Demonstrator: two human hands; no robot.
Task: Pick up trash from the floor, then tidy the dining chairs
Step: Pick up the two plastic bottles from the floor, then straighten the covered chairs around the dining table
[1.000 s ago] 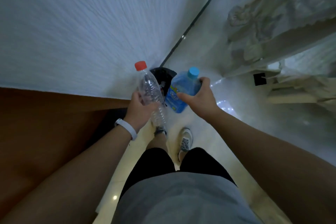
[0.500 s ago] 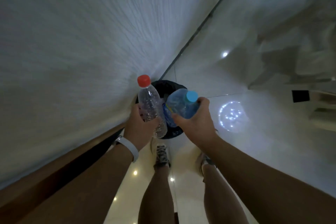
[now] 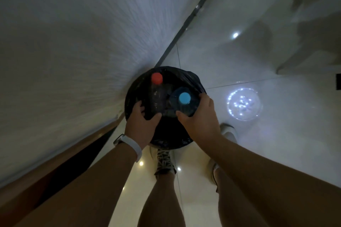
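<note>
A round bin lined with a black bag (image 3: 191, 81) stands on the floor against the wall, straight below me. My left hand (image 3: 141, 125) grips a clear plastic bottle (image 3: 156, 96) with a red cap, upright over the bin's mouth. My right hand (image 3: 199, 120) grips a blue bottle (image 3: 184, 105) with a light blue cap, also upright over the bin. Both bottles are seen end-on, so their lower parts are hidden.
A white textured wall (image 3: 73, 42) fills the left, with a wooden surface (image 3: 55, 167) below it. The glossy tiled floor (image 3: 249, 61) spreads right, with lamp reflections. My two feet (image 3: 165, 160) stand just before the bin. Pale furniture (image 3: 313, 51) is at the far right.
I have stepped up to the bin and leaned over it. Both hands have lowered the bottles from in front of the bin to directly over its mouth.
</note>
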